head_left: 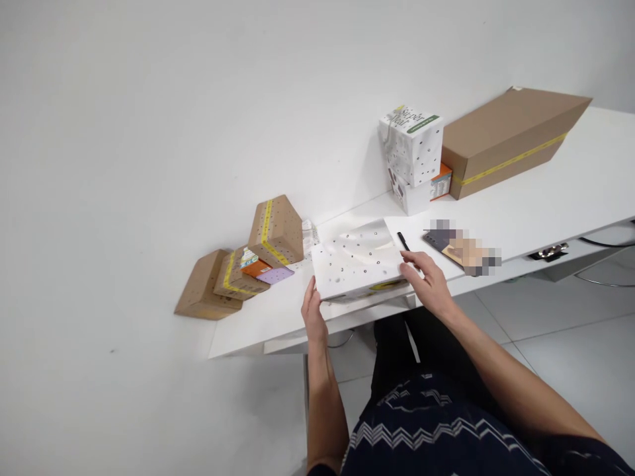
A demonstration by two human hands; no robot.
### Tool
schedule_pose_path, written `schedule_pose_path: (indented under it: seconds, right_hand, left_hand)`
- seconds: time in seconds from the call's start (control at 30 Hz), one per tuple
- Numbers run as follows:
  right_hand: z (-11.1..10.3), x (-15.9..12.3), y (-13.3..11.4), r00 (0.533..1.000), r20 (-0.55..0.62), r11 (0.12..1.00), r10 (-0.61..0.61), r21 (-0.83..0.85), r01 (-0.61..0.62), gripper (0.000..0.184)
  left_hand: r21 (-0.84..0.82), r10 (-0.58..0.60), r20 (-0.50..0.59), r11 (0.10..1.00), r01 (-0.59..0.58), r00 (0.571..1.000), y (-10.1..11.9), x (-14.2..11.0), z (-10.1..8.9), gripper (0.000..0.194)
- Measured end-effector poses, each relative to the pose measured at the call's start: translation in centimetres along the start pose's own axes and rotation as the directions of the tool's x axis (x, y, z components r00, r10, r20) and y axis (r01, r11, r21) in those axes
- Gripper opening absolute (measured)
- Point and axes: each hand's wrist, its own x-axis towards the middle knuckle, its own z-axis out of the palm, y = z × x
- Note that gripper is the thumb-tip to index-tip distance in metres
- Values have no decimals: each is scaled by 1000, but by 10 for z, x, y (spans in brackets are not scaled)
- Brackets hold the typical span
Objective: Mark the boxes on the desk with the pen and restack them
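1. The flat white cardboard box with dark spots [353,254] lies at the front edge of the white tabletop [501,213], between both hands.
2. The left hand [313,314] has its grip against one side, the right hand [430,285] its grip at the opposite edge; together they clamp it.
3. Its spotted face is up; whether it's sealed, I can't tell.
4. The slim black pen [403,239] lies beside it, near the right hand.
5. Yellow-taped brown cardboard boxes [280,228] stand apart, untouched.
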Motion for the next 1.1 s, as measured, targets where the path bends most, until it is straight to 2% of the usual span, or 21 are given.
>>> schedule_pose_path:
  seconds: [0.1,0.2,0.37,0.5,0.6,0.7,0.77,0.87,0.97,1.1]
  right_hand:
    - [-6,-5,-5,997,-7,997,-78,11,78,34]
    - [-5,-12,-3,992,16,992,-124,32,124,35]
    - [10,-25,22,998,55,997,3,72,-7,35]
    - [21,-32,39,994,67,992,92,76,-97,37]
    - [27,-35,41,969,160,980,187,32,-194,38]
    - [30,-34,41,932,294,975,213,-122,-184,30]
    - [29,-31,42,912,352,964,211,-228,-135,26]
    - [18,-22,45,891,391,942,229,-320,-102,22]
    - [0,-7,48,902,332,880,274,-465,-97,20]
    - [-16,21,48,952,129,715,279,-689,-116,30]
  left_hand:
    - [-91,55,41,995,-52,998,1,-5,-2,53]
    - [-143,43,35,989,-38,998,-5,-8,-3,51]
    - [-150,14,-28,989,-18,1000,-19,-10,-10,50]
    - [-144,142,-27,979,-144,990,-20,-13,-13,51]
    - [-18,336,36,942,-335,941,-9,-18,-10,52]
    - [201,500,109,835,-512,859,5,-22,-4,47]
    - [322,553,168,752,-576,816,13,-25,0,47]
    - [403,605,224,656,-638,764,18,-26,4,49]
    - [435,632,252,603,-669,733,20,-24,8,48]
    - [461,671,279,534,-709,687,26,-16,16,42]
